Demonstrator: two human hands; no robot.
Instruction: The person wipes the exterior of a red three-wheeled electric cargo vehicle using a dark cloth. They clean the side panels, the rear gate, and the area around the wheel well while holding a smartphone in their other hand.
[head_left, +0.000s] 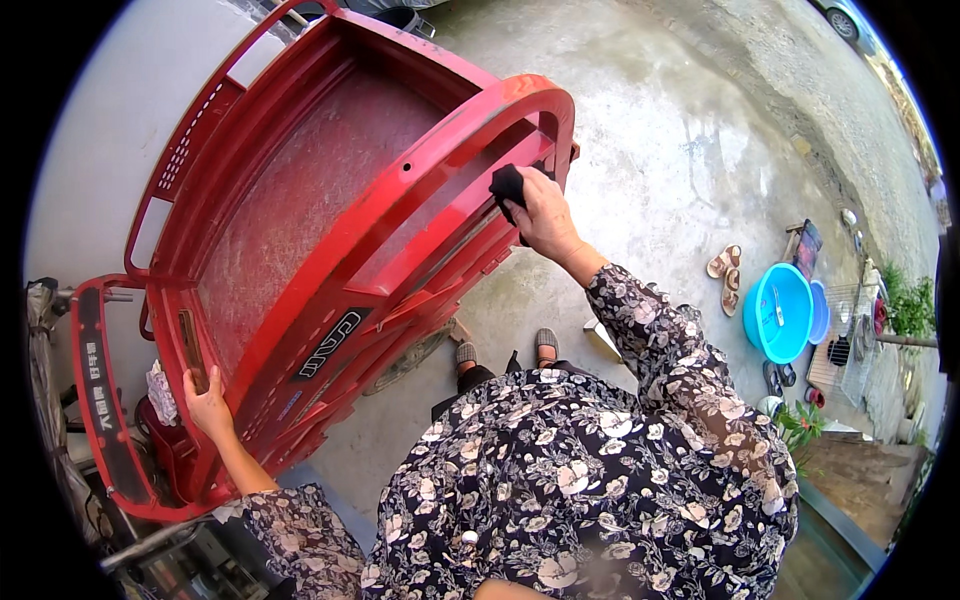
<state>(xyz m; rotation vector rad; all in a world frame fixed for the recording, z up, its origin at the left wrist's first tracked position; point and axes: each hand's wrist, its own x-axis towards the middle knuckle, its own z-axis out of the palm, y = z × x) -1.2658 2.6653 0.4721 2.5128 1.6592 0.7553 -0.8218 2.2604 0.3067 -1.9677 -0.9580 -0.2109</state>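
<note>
A red metal cargo bed (322, 157) of what looks like a cargo tricycle stands before me, with a curved tubular side rail (450, 142) along its near side. My right hand (547, 217) grips a bunched black cloth (507, 187) against the red side panel, just below the far end of that rail. Part of the cloth is hidden behind my fingers. At the bed's other end, my left hand (208, 405) is hooked over the edge of the red end panel (180, 330), near an oblong slot. White-outlined lettering marks the near side.
A red-framed backrest (94, 360) adjoins the bed at left, with crumpled wrapping (161, 394) nearby. On the concrete floor (637, 150) at right are sandals (724, 277), a blue basin (780, 311) and a wire cage (844, 352). A box (602, 339) stands by my feet. A car (844, 22) is at far upper right.
</note>
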